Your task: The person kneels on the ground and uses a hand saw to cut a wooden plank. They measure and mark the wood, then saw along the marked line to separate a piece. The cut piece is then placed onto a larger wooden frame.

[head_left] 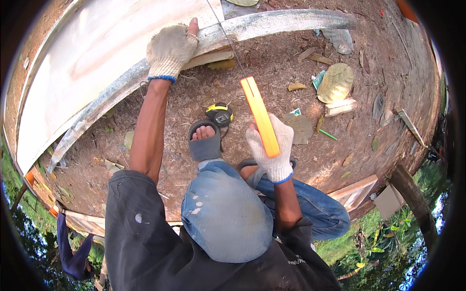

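My right hand, in a knitted cotton glove with a blue cuff, is closed around the orange handle of a handsaw. The thin dark blade is seen edge-on and runs up across a long, weathered grey-white plank. To the left of the blade my gloved left hand bears down on that plank, closed over it with the thumb sticking out; the other fingertips are hidden. A large pale sheet of plywood lies beyond and left of the plank.
A yellow and black tape measure sits on the dirt by my sandalled foot. Dry leaves, a wood offcut and a green straw are scattered at right. A wooden frame lies at lower right.
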`<state>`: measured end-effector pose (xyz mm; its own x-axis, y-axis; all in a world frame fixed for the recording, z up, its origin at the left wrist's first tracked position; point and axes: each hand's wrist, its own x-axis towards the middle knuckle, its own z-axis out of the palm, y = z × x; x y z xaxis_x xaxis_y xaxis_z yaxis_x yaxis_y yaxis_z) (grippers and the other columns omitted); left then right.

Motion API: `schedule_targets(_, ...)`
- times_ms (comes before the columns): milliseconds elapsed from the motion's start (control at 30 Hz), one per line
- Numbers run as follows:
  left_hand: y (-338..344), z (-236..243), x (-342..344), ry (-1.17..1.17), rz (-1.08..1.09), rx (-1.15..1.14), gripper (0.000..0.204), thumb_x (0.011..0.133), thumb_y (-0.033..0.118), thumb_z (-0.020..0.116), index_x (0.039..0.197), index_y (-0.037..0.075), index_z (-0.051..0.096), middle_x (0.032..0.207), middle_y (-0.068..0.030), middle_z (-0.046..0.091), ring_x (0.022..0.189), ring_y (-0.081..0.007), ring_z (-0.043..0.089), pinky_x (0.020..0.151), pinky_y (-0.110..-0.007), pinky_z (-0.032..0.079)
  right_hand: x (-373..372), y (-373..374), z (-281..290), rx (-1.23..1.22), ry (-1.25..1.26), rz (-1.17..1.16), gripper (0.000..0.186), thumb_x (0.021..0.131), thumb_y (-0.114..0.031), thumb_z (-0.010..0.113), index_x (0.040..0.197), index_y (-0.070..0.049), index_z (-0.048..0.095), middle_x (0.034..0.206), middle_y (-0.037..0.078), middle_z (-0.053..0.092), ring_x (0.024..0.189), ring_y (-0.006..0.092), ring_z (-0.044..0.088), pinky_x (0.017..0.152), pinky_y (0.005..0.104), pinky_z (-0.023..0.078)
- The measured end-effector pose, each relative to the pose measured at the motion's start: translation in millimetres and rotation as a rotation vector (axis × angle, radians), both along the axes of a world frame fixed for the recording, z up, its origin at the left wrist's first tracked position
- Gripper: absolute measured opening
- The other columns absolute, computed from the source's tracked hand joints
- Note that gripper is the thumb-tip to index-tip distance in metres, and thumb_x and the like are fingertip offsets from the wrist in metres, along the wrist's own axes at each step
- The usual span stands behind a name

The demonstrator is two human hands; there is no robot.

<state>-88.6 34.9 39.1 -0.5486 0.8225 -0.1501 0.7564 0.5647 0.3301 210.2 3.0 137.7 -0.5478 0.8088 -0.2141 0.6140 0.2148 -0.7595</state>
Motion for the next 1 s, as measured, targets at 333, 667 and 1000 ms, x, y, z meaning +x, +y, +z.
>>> schedule_targets(333,-11,8,10,0.069,0.019,0.059,0.078,0.109,0.054,0.032,0.069,0.002,0.073,0.061,-0.0191,0.066,0.056,-0.0329,0.066,0.064,-0.048,0.054,-11,-7,-1,-0.027,-0.01,-0.023,0.02,0.081,-0.021,0.077,0.083,-0.006,0.064,0.074,0.012,0.062,0.063,0.0362,0.064,0.058,0.0423,0.049)
schedule_targets(667,-17,6,8,0.002,0.075,-0.051,0.072,0.108,0.052,0.032,0.077,0.003,0.075,0.071,-0.0227,0.07,0.069,-0.037,0.07,0.072,-0.051,0.056,78,-70,62,-0.109,-0.221,0.082,0.016,0.078,-0.018,0.076,0.078,-0.008,0.064,0.068,0.009,0.06,0.061,0.0306,0.064,0.058,0.0407,0.048)
schedule_targets(1000,-26,-5,-4,0.033,0.097,-0.053,0.072,0.108,0.052,0.034,0.076,0.003,0.075,0.068,-0.0192,0.07,0.064,-0.0336,0.069,0.068,-0.05,0.056,40,-45,1,-0.033,-0.101,0.047,0.018,0.082,-0.023,0.077,0.083,-0.007,0.067,0.076,0.013,0.068,0.068,0.0344,0.069,0.058,0.0393,0.053)
